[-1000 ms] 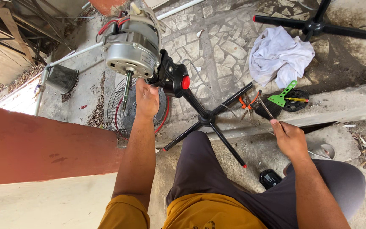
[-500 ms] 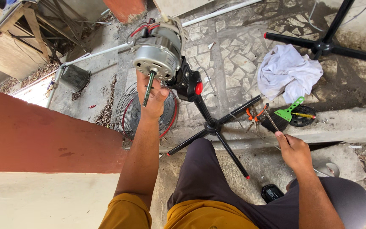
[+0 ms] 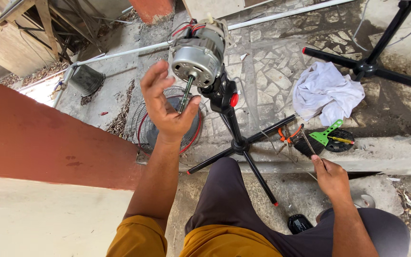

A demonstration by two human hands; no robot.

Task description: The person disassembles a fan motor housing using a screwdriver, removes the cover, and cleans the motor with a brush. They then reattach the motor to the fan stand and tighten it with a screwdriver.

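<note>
Left hand [image 3: 165, 107] now beside motor shaft [image 3: 185, 94]

Silver fan motor [image 3: 197, 56] atop black stand, steel shaft [image 3: 185, 94] pointing down

We note a white cloth [image 3: 327, 91] lying crumpled on the stone paving, just beside a second black stand [image 3: 372, 62] with spread legs. A green scraper [image 3: 326, 133] rests on a black round disc [image 3: 339, 141] at the edge of the concrete ledge [image 3: 386, 157], near orange-handled pliers [image 3: 287, 136]. A round wire fan guard [image 3: 155, 126] with a red rim lies flat on the ground. A white pipe [image 3: 120, 53] runs across the paving towards a dark bucket [image 3: 87, 79]. A wooden frame [image 3: 34, 24] stands at upper left.
</note>
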